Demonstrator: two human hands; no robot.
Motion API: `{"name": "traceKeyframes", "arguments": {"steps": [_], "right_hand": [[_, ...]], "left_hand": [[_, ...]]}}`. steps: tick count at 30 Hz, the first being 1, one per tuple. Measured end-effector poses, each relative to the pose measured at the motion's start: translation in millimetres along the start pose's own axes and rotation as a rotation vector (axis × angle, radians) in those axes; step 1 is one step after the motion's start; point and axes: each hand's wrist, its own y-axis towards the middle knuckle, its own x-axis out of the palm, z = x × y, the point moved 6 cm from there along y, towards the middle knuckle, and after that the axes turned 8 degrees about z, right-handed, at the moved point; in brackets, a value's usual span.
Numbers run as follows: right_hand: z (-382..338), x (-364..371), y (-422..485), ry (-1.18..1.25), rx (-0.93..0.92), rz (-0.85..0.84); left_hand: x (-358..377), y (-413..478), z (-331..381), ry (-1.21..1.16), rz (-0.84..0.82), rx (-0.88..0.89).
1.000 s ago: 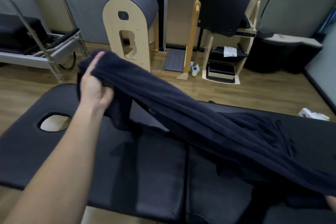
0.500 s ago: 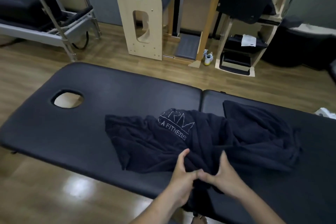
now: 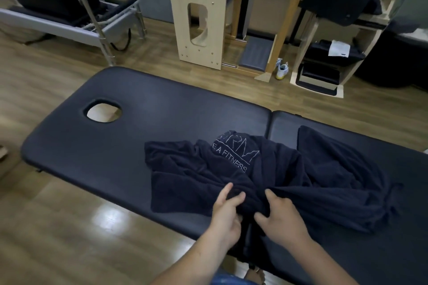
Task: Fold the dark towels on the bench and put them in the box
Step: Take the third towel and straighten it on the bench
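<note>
A dark navy towel (image 3: 289, 176) with white lettering lies crumpled across the middle and right of the black padded bench (image 3: 162, 127). My left hand (image 3: 225, 213) pinches a bunched fold at the towel's near edge, fingers curled into the cloth. Just to its right, my right hand (image 3: 280, 217) grips the same near edge, thumb and fingers in the fabric. Part of the towel hangs over the bench's front edge between my arms. No box is in view.
The bench has a face hole (image 3: 103, 110) near its left end. Beyond it stand a wooden ladder barrel (image 3: 199, 18), a metal-framed reformer (image 3: 69, 20) at the left and a wooden chair unit (image 3: 324, 64) at the right. A pale shoe (image 3: 282, 70) lies on the wood floor.
One second ago my left hand held the towel stretched high over the bench. It now lies on the bench, and both hands have come to its near edge and spread slightly apart.
</note>
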Motion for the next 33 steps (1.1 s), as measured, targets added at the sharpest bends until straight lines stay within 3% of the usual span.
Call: {"name": "traceKeyframes", "arguments": {"steps": [4, 8, 10, 12, 14, 17, 19, 21, 22, 25, 27, 30, 33], "right_hand": [[14.3, -9.0, -4.7, 0.165, 0.131, 0.025], [36.2, -22.0, -6.6, 0.304, 0.281, 0.145], [45.2, -27.0, -7.2, 0.423, 0.32, 0.213], [50.6, -33.7, -7.7, 0.545, 0.354, 0.276], [50.0, -34.4, -7.1, 0.714, 0.374, 0.264], [46.6, -28.5, -9.5, 1.054, 0.408, 0.178], [58.4, -23.9, -13.1, 1.245, 0.524, 0.224], [78.5, -21.4, -21.2, 1.405, 0.699, 0.323], [94.1, -17.5, -25.8, 1.476, 0.79, 0.363], [124.5, -8.3, -45.0, 1.72, 0.983, 0.436], [132.8, -6.4, -55.8, 1.807, 1.017, 0.414], [122.8, 1.9, -64.4, 1.854, 1.009, 0.209], [90.5, 8.5, -59.1, 1.885, 0.872, 0.021]], "left_hand": [[-25.1, 37.2, 30.9, -0.313, 0.26, 0.03], [-63.3, 48.4, 75.0, -0.44, 0.573, 0.096], [-62.8, 47.7, 117.9, -0.494, 0.605, 0.2], [-45.0, 41.7, 178.2, -0.519, 0.543, 0.402], [-9.1, 13.1, 248.2, -0.4, 0.428, 0.68], [64.7, -58.6, 319.7, -0.095, 0.133, 1.099], [109.0, -99.3, 318.2, 0.062, -0.071, 1.216], [133.2, -103.6, 282.3, 0.159, -0.161, 1.129], [135.9, -86.0, 253.2, 0.154, -0.156, 0.966], [114.2, -20.7, 129.0, 0.054, -0.1, 0.171], [87.3, -7.4, 57.0, 0.135, -0.048, -0.101], [63.5, -6.2, 0.0, 0.339, -0.03, -0.077], [75.3, -20.9, -20.4, 0.651, -0.239, 0.123]]}}
